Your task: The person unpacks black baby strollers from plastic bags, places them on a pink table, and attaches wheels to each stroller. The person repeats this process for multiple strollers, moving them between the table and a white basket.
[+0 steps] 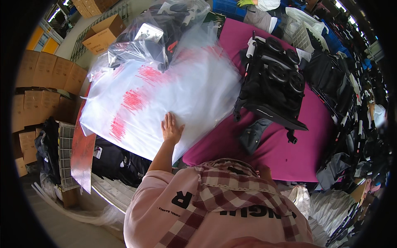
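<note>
My left hand (171, 130) lies flat with fingers spread on a stack of white plastic sheets or bags (194, 89). Red scribbled marks run down the left part of that plastic. Just past my checked apron a little of my right hand (264, 170) shows at the near edge of the magenta cloth; its fingers are hidden. To the right, a folded black stroller (271, 93) rests on the magenta cloth (304, 157), its wheels facing up. Partly under its near end is a dark grey fabric piece (253, 136).
Clear plastic bags holding black parts (161, 33) are heaped at the far end of the white plastic. Cardboard boxes (45, 72) are stacked at left, and an open carton (104, 34) stands behind. More black stroller parts (331, 74) crowd the right. A person's gloved hand (245, 2) shows at the top.
</note>
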Available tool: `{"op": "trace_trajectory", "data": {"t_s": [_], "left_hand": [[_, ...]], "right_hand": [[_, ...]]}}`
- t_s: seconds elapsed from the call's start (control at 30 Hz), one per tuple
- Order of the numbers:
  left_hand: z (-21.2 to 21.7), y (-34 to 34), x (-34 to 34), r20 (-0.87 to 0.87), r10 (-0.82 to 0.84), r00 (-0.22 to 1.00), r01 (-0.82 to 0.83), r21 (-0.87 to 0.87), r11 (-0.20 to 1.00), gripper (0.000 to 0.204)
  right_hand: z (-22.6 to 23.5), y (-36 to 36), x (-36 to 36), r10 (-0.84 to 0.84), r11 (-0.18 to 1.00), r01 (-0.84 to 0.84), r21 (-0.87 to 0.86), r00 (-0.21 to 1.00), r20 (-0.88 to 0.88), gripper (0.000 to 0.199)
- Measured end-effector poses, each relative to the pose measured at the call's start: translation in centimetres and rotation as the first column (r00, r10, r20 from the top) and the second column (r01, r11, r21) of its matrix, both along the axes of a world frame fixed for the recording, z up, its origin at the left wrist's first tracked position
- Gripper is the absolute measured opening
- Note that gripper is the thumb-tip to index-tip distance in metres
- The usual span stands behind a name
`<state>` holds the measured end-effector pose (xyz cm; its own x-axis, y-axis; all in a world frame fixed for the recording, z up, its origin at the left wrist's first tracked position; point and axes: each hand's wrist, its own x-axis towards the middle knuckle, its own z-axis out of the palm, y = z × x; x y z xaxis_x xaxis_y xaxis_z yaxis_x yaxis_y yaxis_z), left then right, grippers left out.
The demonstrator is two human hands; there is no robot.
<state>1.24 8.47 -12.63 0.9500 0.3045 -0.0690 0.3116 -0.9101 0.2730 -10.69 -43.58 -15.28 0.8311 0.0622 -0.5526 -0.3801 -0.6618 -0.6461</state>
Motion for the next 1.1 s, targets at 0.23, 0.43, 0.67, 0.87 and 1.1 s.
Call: {"op": "trace_trajectory", "data": {"t_s": [0.23, 0.43, 0.67, 0.87, 1.1], "left_hand": [[-3.0, 2.0, 2.3, 0.297, 0.184, 0.937, -0.153, -0.124, 0.98, 0.027], [-1.1, 3.8, 4.6, 0.195, 0.588, 0.785, -0.36, -0.63, 0.688, 0.018], [5.7, 5.9, 6.2, 0.26, 0.667, 0.698, -0.299, -0.741, 0.601, 0.028], [9.8, -1.3, -0.5, 0.206, 0.332, 0.921, -0.216, -0.439, 0.872, 0.026], [5.5, -10.2, -16.4, -0.262, 0.255, 0.931, -0.364, -0.593, 0.719, 0.028]], "right_hand": [[-0.9, 2.2, 3.1, -0.426, 0.886, 0.433, 0.164, 0.901, -0.078, 0.019], [-0.8, 3.0, 2.6, -0.068, 0.987, 0.071, -0.142, 0.997, 0.027, 0.028], [0.1, 3.8, 6.2, 0.104, 0.993, -0.106, -0.05, 0.993, -0.048, 0.035], [-0.4, 9.2, 8.7, 0.15, 0.983, -0.152, 0.107, 0.988, 0.026, 0.035], [2.3, 13.4, 12.1, 0.371, 0.844, -0.286, 0.453, 0.922, -0.11, 0.046]]}}
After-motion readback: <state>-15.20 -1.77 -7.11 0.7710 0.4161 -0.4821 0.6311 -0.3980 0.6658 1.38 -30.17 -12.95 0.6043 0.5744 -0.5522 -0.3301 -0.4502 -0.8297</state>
